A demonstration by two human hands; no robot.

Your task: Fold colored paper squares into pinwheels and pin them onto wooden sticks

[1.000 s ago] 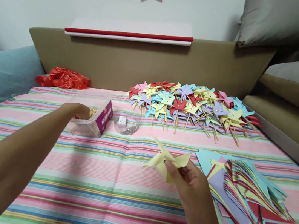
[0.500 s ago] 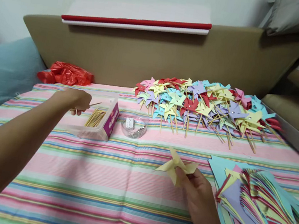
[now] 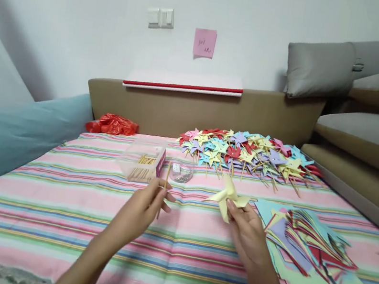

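Between the thumb and fingers of my left hand point(image 3: 150, 202) a thin wooden stick point(image 3: 167, 173) stands nearly upright. My right hand point(image 3: 247, 222) pinches a pale yellow paper pinwheel point(image 3: 227, 196) near its centre, its blades spread out. Just beyond my left hand is a clear plastic box point(image 3: 127, 164) with a purple label, holding many wooden sticks point(image 3: 146, 160). Beside that box sits a round clear dish point(image 3: 189, 176) with small metal pieces and a small white box point(image 3: 176, 168) in it.
Many finished pinwheels point(image 3: 242, 148) lie heaped at the back right. Fanned stacks of coloured paper point(image 3: 296, 242) lie right of my right hand. A red plastic bag point(image 3: 114, 124) is at the back left, and cushions point(image 3: 321, 69) rise at the right.
My left hand has moved from over the stick box, back toward me and to the right, bringing a stick. My right hand still holds the pinwheel. The view has tilted up.
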